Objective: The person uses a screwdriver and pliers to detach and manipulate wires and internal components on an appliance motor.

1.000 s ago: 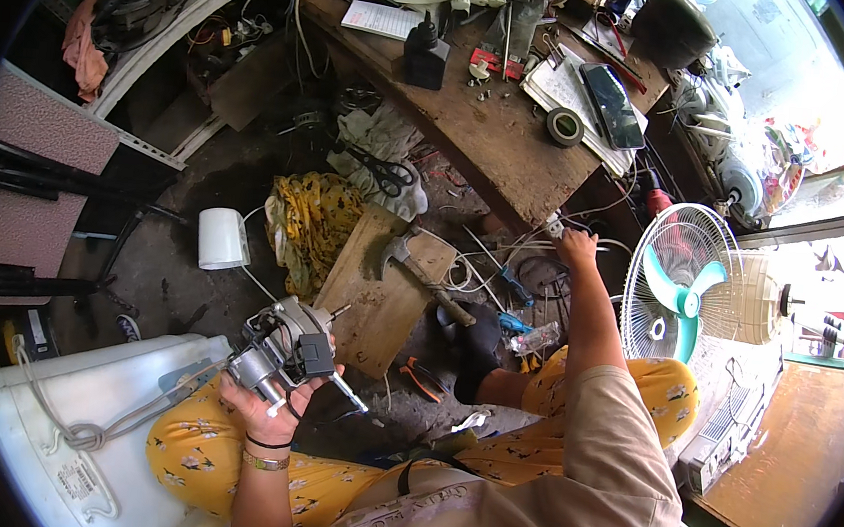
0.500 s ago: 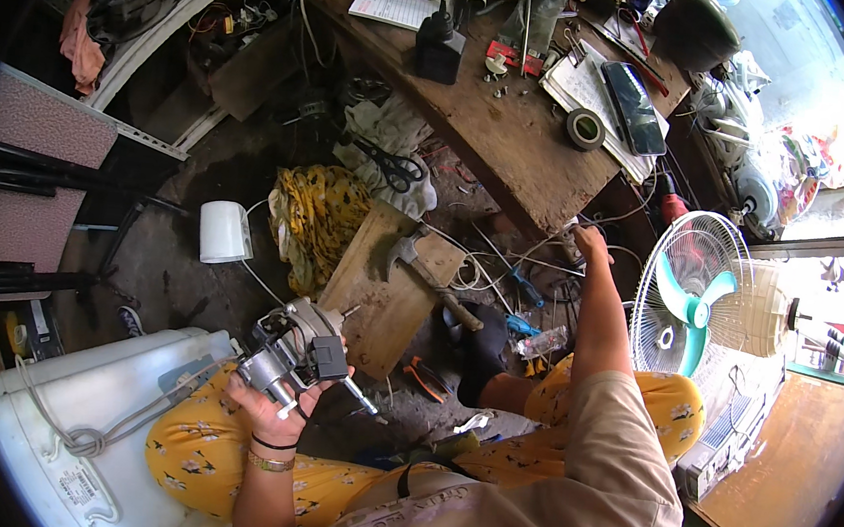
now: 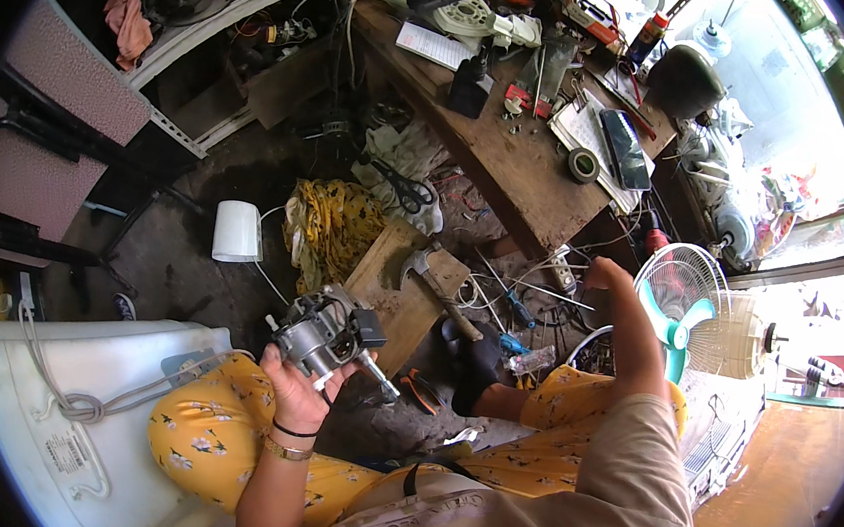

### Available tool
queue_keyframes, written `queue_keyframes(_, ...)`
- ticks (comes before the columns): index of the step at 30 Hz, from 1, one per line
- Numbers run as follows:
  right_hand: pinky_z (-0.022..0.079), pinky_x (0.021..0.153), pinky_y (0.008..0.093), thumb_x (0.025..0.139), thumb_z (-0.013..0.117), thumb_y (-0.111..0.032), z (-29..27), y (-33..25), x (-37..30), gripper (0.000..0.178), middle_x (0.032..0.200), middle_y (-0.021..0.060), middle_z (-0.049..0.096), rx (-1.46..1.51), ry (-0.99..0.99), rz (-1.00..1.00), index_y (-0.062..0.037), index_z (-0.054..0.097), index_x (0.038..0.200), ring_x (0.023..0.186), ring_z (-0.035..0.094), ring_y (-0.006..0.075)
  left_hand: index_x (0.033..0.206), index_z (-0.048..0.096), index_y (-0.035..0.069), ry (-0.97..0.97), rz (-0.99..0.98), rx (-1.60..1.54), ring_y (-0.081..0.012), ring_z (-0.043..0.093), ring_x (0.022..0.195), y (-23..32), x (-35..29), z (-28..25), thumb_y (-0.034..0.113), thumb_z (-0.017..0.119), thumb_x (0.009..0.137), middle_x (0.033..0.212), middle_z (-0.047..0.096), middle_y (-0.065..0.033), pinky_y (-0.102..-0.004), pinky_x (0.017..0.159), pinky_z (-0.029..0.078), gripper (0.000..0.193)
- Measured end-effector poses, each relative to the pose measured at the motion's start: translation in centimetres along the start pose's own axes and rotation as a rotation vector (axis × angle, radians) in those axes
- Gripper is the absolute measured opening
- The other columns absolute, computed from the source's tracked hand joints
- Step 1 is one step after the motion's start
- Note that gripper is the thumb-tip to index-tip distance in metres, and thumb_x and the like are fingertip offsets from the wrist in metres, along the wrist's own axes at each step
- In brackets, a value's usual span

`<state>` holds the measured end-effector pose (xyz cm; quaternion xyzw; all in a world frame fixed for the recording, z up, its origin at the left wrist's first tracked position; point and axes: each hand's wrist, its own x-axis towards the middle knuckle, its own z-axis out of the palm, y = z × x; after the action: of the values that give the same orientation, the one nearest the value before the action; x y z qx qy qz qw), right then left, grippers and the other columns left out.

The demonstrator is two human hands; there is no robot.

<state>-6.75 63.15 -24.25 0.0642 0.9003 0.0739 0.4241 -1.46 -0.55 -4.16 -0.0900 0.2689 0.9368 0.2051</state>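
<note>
My left hand [image 3: 300,393] is wrapped round the underside of a fan motor [image 3: 320,335], a grey metal body with a black box on one side and a silver shaft pointing down to the right. It is held above my left knee. Out past the table corner, my right hand [image 3: 610,276] is closed, its fingers curled and partly hidden. What is in it, if anything, I cannot make out. Just left of that hand lies a white socket strip [image 3: 564,273] with cords around it. A hammer [image 3: 435,285] rests on a wooden board [image 3: 389,301] between my hands.
The wooden table [image 3: 519,182] carries a phone [image 3: 625,149], tape roll [image 3: 583,164] and papers. A standing fan [image 3: 678,316] is close by my right arm. On the floor are scissors [image 3: 407,187], pliers [image 3: 421,392], screwdrivers, cloths and a white cup-shaped cover [image 3: 238,231].
My right hand has drawn away from the socket strip, toward me and to the right. The left hand still holds the motor, now turned slightly. The whole view has shifted a little.
</note>
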Motion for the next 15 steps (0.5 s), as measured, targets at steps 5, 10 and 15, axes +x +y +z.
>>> queue_keyframes(5,0.059,0.058,0.0317,0.081,0.074,-0.029,-15.9,-8.4,-10.6,0.032,0.094,0.0134,0.072,0.107,-0.637,-0.167,-0.0027,0.07,0.099,0.077,0.071,0.0228,0.142,0.039,0.01,0.133,0.037,0.015,-0.0355,0.056,0.12,-1.2,-1.4,-2.2,0.069,0.053,0.084,0.137,0.052,-0.0143,-0.0573,0.094,0.051,0.083)
queue_keyframes(10,0.053,0.053,0.032,0.086,0.064,-0.016,-26.4,-15.8,-13.2,0.019,0.075,0.0075,0.07,0.762,0.46,-0.482,-0.0044,0.071,0.1,0.064,0.067,0.0177,0.141,0.039,0.01,0.125,0.017,0.027,-0.0356,0.058,0.116,-1.6,-1.6,-2.2,0.068,0.054,0.084,0.134,0.054,-0.0149,-0.0571,0.091,0.052,0.083)
queue_keyframes(15,0.054,0.071,0.0409,0.081,0.068,-0.019,-28.4,-20.2,-6.7,0.022,0.08,0.0149,0.07,0.677,1.095,-0.313,-0.0117,0.073,0.101,0.076,0.069,0.031,0.14,0.041,0.008,0.08,0.044,-0.001,-0.0338,0.06,0.113,-1.2,-1.9,-1.3,0.067,0.054,0.084,0.132,0.056,-0.0148,-0.0543,0.09,0.054,0.082)
